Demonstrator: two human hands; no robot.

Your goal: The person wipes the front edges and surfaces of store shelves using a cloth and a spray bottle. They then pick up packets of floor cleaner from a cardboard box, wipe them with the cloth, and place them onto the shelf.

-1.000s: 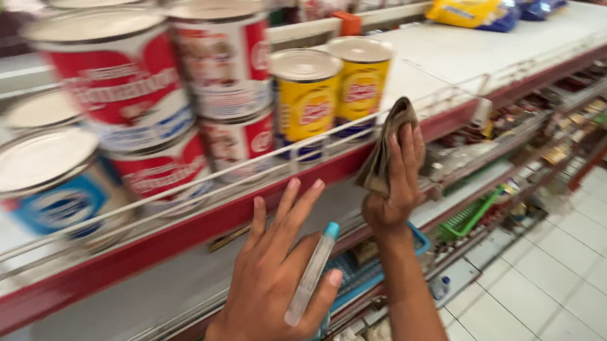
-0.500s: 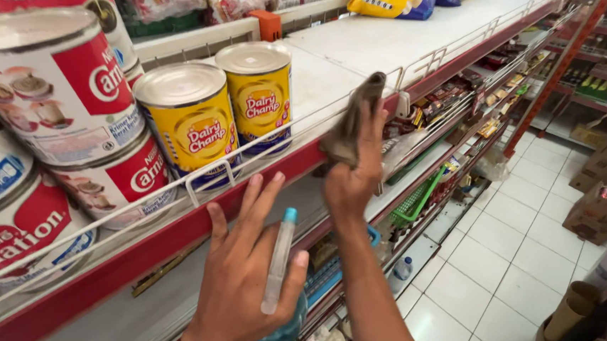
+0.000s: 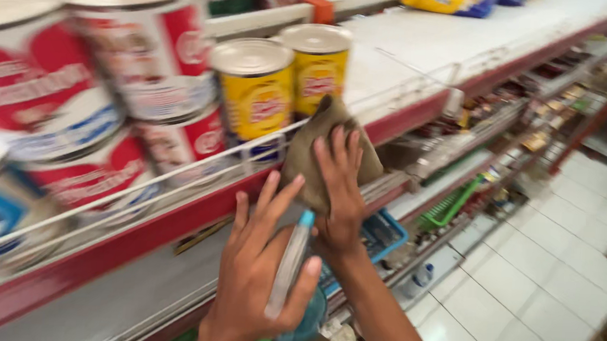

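In the head view, a soft brown cloth (image 3: pixel 319 150) is pressed flat by the right hand (image 3: pixel 341 194) against the front of the shelf (image 3: pixel 407 121). The fingers are stretched out on the crumpled cloth, not curled around it. The cloth is seen just in front of two round yellow tins (image 3: pixel 259 92) with shiny metal lids, near the thin wire rail (image 3: pixel 175 172) at the shelf edge.

The left hand (image 3: pixel 257 274) is held lower, with the fingers spread apart. A thin clear tube with a blue tip (image 3: pixel 290 262) is pinned under the thumb, against the palm. It cannot be told what the tube is.

Big red and white tins (image 3: pixel 140 59) are stacked to the left and look blurry. The shelf top is smooth and white with a red edge. A blue basket (image 3: pixel 384 233) and a green one (image 3: pixel 450 209) are seen lower down, above a white tiled floor (image 3: pixel 537 294).
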